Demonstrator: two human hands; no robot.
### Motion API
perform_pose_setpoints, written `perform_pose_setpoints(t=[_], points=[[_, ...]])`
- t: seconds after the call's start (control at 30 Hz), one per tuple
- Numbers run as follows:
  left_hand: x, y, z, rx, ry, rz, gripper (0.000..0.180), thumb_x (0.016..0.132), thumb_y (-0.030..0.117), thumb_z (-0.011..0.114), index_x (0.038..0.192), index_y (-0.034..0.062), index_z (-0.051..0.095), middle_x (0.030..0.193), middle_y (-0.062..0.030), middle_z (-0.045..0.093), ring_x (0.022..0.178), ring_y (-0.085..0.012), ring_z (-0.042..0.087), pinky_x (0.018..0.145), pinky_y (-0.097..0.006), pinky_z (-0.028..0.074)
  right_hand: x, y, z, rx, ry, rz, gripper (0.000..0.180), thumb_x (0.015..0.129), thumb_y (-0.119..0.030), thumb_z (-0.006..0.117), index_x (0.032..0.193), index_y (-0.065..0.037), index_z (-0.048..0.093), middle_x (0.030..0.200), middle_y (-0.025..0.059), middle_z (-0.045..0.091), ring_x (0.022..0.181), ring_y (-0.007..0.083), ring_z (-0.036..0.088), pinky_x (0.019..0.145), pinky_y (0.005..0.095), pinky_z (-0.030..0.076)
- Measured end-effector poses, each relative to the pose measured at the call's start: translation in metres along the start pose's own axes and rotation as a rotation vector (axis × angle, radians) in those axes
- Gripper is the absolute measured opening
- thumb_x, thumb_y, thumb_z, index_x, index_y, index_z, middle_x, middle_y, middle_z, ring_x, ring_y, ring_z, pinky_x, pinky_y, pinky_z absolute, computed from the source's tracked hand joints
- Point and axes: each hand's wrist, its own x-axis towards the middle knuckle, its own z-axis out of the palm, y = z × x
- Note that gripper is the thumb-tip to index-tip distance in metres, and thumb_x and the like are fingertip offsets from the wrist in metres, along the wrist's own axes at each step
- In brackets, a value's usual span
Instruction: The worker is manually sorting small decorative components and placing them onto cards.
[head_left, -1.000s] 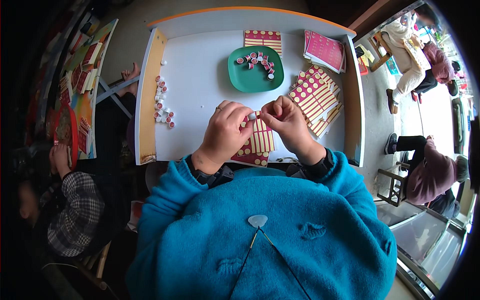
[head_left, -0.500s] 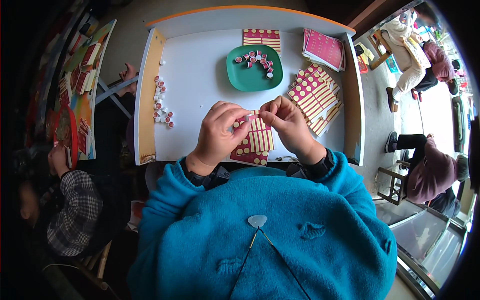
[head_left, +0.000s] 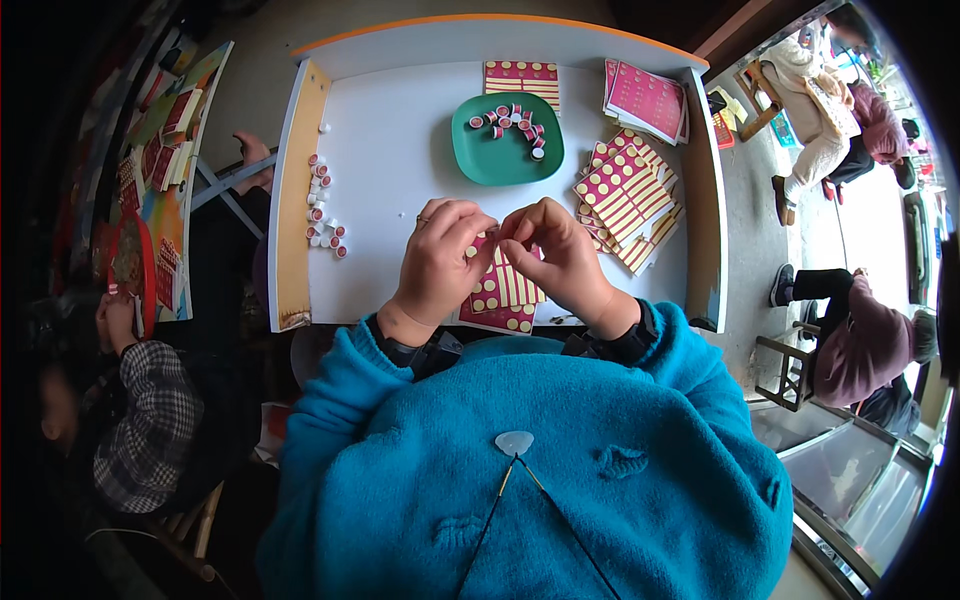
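Observation:
Over the near part of a white drawer-like tray [head_left: 385,120], my left hand [head_left: 440,255] pinches a small white cap, mostly hidden by the fingertips. My right hand [head_left: 562,262] meets it there, its curled fingers against the same cap. Under both hands lie red sticker sheets [head_left: 510,288] with cream dots and strips. Beyond them a green square plate [head_left: 478,165] holds several small white caps with red labels [head_left: 523,122].
More labelled caps [head_left: 318,205] line the tray's left wall. Further sticker sheets [head_left: 630,190] are fanned at the right, below a stack of sheets [head_left: 647,98]. A person in a checked sleeve [head_left: 150,420] works at the left; other people sit at the right.
My right hand has shifted slightly left, closing the gap to my left fingertips. The red label strip and white cap seen between the hands are now mostly covered by fingers.

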Motion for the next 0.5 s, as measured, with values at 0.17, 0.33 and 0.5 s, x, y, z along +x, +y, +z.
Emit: perform_pose_setpoints(t=[0.17, 0.33, 0.5], points=[[0.004, 0.006, -0.005, 0.032, -0.01, 0.063, 0.026, 0.069, -0.006, 0.073, 0.092, 0.0043, 0.067, 0.095, -0.0074, 0.06, 0.095, -0.0275, 0.057, 0.08, -0.035, 0.049, 0.001, 0.001, 0.001, -0.001, 0.034, 0.005, 0.016, 0.089, 0.004, 0.06, 0.087, -0.004, 0.046, 0.099, 0.0083, 0.059, 0.095, 0.012, 0.055, 0.087, 0.0287, 0.046], [0.0, 0.011, -0.004, -0.195, 0.04, 0.006, 0.027, 0.069, -0.005, 0.073, 0.093, 0.0055, 0.068, 0.1, -0.007, 0.059, 0.096, -0.0244, 0.057, 0.082, -0.034, 0.05, 0.004, 0.003, -0.002, 0.712, -0.103, 0.258, 0.016, 0.087, 0.004, 0.062, 0.087, -0.005, 0.048, 0.1, 0.0075, 0.058, 0.085, 0.0112, 0.055, 0.074, 0.0246, 0.048], [-0.002, 0.011, -0.001, -0.425, 0.091, -0.018, 0.031, 0.072, -0.003, 0.074, 0.101, 0.007, 0.068, 0.103, -0.008, 0.058, 0.099, -0.0205, 0.056, 0.084, -0.031, 0.05, 0.006, 0.0, 0.005, 0.797, -0.118, 0.273, 0.017, 0.086, 0.005, 0.062, 0.088, -0.006, 0.05, 0.101, 0.0058, 0.056, 0.084, 0.0124, 0.055, 0.074, 0.0257, 0.048]])
